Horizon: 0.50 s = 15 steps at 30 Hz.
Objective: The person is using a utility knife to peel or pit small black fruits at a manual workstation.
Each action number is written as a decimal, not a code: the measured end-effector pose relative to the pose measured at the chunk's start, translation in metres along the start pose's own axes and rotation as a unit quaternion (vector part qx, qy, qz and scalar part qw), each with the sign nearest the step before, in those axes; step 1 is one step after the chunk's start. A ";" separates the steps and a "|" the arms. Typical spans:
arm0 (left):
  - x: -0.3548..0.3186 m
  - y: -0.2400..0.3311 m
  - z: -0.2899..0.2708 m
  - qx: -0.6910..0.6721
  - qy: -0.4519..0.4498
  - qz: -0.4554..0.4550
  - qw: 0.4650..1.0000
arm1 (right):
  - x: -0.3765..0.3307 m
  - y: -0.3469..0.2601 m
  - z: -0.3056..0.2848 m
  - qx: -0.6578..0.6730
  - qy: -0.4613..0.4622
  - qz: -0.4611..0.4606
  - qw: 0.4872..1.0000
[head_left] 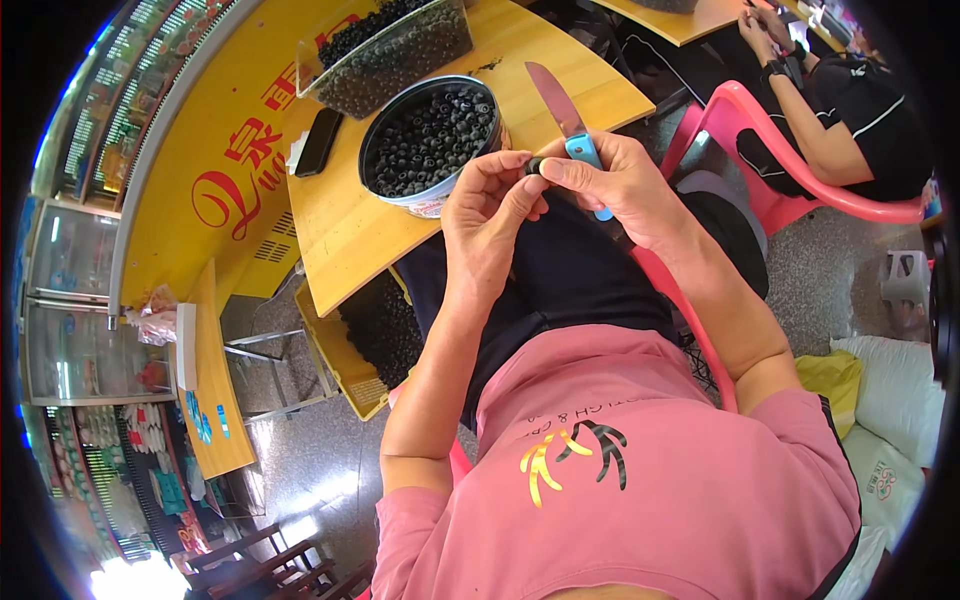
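Observation:
Over the table's near edge, my left hand (488,210) pinches a small round dark fruit (535,166) between thumb and fingertips. Its exact kind I cannot tell. My right hand (635,190) is closed around the light-blue handle of a knife (555,98), whose broad blade points up and away to the left. The right thumb also presses against the fruit. Just beyond my left hand stands a round tub (428,207), filled with many dark fruits (430,140), several showing a hole or cut end.
Behind the tub, a clear plastic bin (465,28) holds more dark fruit on the wooden table (345,240). A phone (320,142) lies left of the tub. Below is a yellow crate (330,350) of dark pieces. At right, a person (840,120) sits beyond a pink chair (760,110).

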<state>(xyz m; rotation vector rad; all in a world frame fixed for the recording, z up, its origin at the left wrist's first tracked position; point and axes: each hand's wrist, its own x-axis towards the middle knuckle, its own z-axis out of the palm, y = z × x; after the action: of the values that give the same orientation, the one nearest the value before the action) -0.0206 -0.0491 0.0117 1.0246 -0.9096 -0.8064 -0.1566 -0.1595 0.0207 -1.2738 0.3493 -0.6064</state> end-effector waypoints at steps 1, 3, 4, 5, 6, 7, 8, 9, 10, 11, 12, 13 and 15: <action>0.000 0.000 0.000 0.000 0.003 -0.002 1.000 | 0.000 -0.001 0.000 -0.010 -0.002 0.002 1.000; 0.000 0.001 0.000 0.001 0.006 -0.004 1.000 | 0.000 -0.004 0.000 -0.021 -0.003 0.004 1.000; -0.001 0.002 0.000 -0.006 0.003 -0.005 1.000 | -0.001 -0.005 0.002 -0.026 -0.003 -0.002 1.000; -0.001 0.002 0.000 -0.013 0.000 -0.006 1.000 | -0.001 -0.006 0.003 -0.032 -0.004 -0.009 0.999; -0.001 0.001 -0.001 -0.013 0.000 -0.006 1.000 | -0.001 -0.006 0.002 -0.032 -0.004 -0.008 0.999; -0.001 0.000 -0.002 -0.003 -0.001 -0.001 1.000 | -0.001 -0.005 0.000 -0.029 -0.015 -0.001 0.999; -0.001 -0.001 -0.004 0.006 -0.002 0.003 1.000 | 0.000 -0.005 -0.001 -0.027 -0.026 0.006 0.999; -0.001 -0.002 -0.005 0.006 -0.002 0.003 1.000 | 0.000 -0.003 -0.001 -0.027 -0.025 0.006 0.999; -0.001 -0.002 -0.007 0.022 -0.003 0.008 1.000 | 0.000 -0.002 -0.002 -0.019 -0.022 0.015 0.999; -0.001 -0.003 -0.008 0.037 -0.003 0.012 0.999 | 0.001 0.000 -0.002 -0.010 -0.018 0.023 1.000; 0.000 -0.003 -0.007 0.037 -0.003 0.012 0.999 | 0.001 0.000 -0.002 -0.010 -0.018 0.023 1.000; -0.001 -0.003 -0.007 0.036 0.000 0.007 0.999 | 0.000 0.001 -0.001 -0.012 -0.016 0.019 1.000; -0.002 -0.003 -0.006 0.034 0.002 0.003 0.999 | 0.000 0.001 -0.001 -0.014 -0.013 0.016 1.000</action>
<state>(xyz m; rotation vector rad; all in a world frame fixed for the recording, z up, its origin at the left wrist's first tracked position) -0.0163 -0.0464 0.0073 1.0826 -0.9410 -0.7725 -0.1567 -0.1602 0.0194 -1.3005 0.3570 -0.5588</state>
